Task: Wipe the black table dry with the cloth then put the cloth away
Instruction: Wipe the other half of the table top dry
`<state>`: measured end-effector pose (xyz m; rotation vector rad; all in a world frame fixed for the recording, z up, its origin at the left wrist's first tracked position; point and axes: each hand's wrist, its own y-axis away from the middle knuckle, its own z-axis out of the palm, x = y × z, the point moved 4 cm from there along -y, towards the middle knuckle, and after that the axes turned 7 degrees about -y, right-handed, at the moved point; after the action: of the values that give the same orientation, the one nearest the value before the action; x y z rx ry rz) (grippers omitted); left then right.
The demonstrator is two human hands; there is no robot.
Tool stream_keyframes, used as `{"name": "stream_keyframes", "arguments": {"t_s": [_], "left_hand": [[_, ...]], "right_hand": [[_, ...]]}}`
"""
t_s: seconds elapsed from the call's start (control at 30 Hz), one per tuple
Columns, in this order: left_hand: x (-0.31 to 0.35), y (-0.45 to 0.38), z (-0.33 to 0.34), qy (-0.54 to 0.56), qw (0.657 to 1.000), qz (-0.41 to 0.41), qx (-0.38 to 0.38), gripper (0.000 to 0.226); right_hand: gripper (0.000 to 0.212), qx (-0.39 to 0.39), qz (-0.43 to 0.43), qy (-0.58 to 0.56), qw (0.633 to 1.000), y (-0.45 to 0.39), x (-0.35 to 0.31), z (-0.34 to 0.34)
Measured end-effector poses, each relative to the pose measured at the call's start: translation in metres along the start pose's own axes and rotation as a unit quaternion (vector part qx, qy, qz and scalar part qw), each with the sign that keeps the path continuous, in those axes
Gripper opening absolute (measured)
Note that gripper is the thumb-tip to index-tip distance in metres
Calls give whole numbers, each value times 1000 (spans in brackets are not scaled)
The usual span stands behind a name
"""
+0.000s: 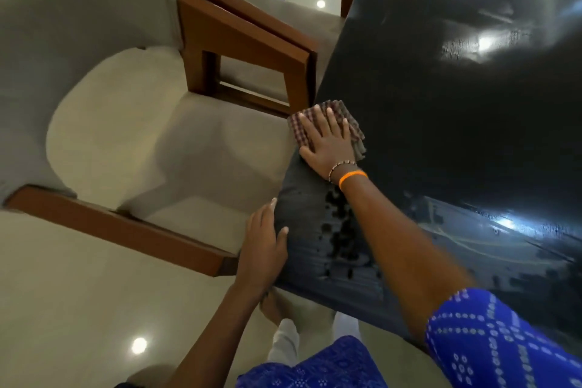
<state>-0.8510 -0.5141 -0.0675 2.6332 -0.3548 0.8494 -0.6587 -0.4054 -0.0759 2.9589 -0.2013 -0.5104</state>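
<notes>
Head view, blurred by motion: one checked cloth (327,126) lies near the left edge of the black surface (456,110), mostly hidden under the right hand (326,143), which presses it with flat, spread fingers. Left hand (266,242) rests open on the surface's edge. Dark wet patches (340,230) show, too smeared to count. Two cushioned wooden chairs (151,123) stand beside it, one cut off

Glossy black table (456,98), checked cloth (354,126) flat near its left edge, wet droplets (338,230) nearer the corner
</notes>
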Motion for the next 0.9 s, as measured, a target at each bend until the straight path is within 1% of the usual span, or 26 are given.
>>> {"name": "stream_keyframes", "arguments": {"t_s": [0.1,0.17,0.27,0.37,0.47,0.57,0.67,0.73,0.8,0.87,0.9], "left_hand": [[1,-2,0,38,999,-22,11,51],[4,-3,0,47,998,-26,19,47],[4,-3,-2,29,999,-34,19,47],[3,-4,-2,27,999,-30,20,50],[4,-3,0,54,998,-34,31,49],[6,-3,3,65,995,-43,64,43],[4,-5,4,69,992,-48,97,32],[2,-7,2,77,990,-45,110,26],[-1,-9,1,91,989,-45,110,22],[-5,-10,1,103,987,-52,109,23],[-6,-11,1,110,986,-55,110,25]], "right_hand": [[68,-6,-63,-14,998,47,-36,25],[72,-14,-91,-5,996,73,-49,36],[73,-2,-82,4,997,88,-41,35],[75,23,-24,-7,999,99,-11,24],[76,58,71,-13,996,122,39,9],[77,100,175,-8,979,157,103,-11],[83,130,275,-18,953,194,153,-26],[85,132,329,-25,935,204,162,-26],[81,136,372,-39,917,199,153,-21],[79,131,390,-52,910,184,129,-13],[79,125,378,-51,916,174,113,-9]]}}
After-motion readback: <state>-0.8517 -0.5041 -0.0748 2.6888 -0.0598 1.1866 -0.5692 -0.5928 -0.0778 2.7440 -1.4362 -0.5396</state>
